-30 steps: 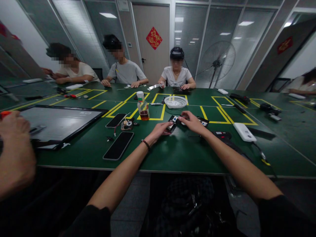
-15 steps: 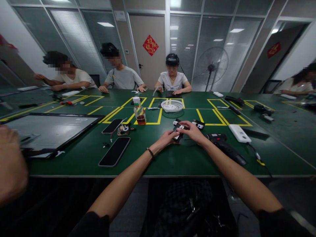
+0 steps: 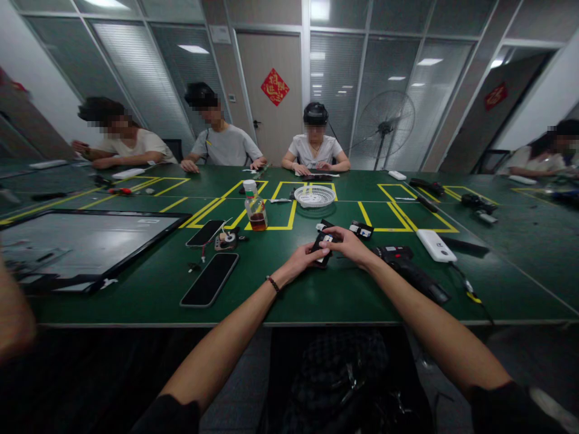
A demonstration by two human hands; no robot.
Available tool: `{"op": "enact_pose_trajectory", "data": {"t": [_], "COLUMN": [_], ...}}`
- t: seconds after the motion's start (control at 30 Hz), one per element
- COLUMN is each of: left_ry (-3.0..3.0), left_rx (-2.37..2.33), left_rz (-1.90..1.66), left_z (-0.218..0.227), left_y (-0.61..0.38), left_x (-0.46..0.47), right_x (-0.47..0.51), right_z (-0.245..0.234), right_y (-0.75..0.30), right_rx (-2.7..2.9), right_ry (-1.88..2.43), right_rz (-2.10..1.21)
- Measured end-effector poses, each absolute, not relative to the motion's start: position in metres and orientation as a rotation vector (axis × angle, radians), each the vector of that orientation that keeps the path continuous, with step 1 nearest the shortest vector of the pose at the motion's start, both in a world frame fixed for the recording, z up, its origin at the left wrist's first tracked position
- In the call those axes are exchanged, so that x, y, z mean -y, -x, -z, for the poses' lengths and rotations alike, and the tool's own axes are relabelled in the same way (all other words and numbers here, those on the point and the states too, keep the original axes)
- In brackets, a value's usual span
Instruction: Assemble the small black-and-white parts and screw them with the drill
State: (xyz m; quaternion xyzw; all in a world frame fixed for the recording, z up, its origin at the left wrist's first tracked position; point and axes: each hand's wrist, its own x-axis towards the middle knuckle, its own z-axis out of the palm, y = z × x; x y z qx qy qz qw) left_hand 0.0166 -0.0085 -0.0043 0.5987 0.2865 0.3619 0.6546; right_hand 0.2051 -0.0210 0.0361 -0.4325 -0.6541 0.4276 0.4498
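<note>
A small black rectangular piece with white label patches (image 3: 319,242) is held between my two hands, just above the green table. My left hand (image 3: 299,265) is closed on its lower left side, the thumb lying across it. From the right, my right hand (image 3: 347,246) grips its upper edge with thumb and fingers. What kind of device it is, I cannot make out. Behind it sits a similar dark piece (image 3: 324,225), partly hidden. Another black piece with white labels (image 3: 360,229) lies beyond my right hand. A black tool resembling a power screwdriver (image 3: 414,271) rests beside my right forearm.
Left of my hands lie a phone (image 3: 210,280), a smaller phone-like slab (image 3: 205,233) and a metal part with wires (image 3: 227,239). A bottle (image 3: 256,211) and a white basket (image 3: 315,196) stand farther back. A white device (image 3: 435,245) is right, a large panel (image 3: 122,241) left.
The black piece has turned in my hands, showing more of its dark face. The arm at the far left has drawn back. Across the table, a person's raised hand has come down.
</note>
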Motion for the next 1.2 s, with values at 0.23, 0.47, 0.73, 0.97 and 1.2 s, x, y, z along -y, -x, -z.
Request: {"op": "enact_pose_trajectory", "data": {"t": [0.23, 0.47, 0.73, 0.97, 1.2], "left_ry": [-1.303, -1.098, -0.878, -0.823, -0.823], "left_rx": [-0.636, -0.624, -0.59, -0.569, -0.576], "left_rz": [-0.787, -0.999, -1.002, -0.901, -0.849], "left_z": [0.003, 0.005, 0.001, 0.005, 0.008], "left_y": [-0.012, -0.004, -0.003, 0.001, 0.003], "left_x": [0.01, 0.001, 0.002, -0.002, -0.005], "right_x": [0.024, 0.063, 0.106, 0.104, 0.105], "right_z": [-0.038, -0.056, -0.014, -0.015, -0.02], "right_y": [-0.203, -0.285, -0.391, -0.404, -0.405], "right_rx": [1.606, 1.661, 1.657, 1.693, 1.803], "right_ry": [1.085, 1.37, 2.16, 2.268, 2.24], "right_rz": [-1.179, -0.365, -0.386, -0.636, -0.585]}}
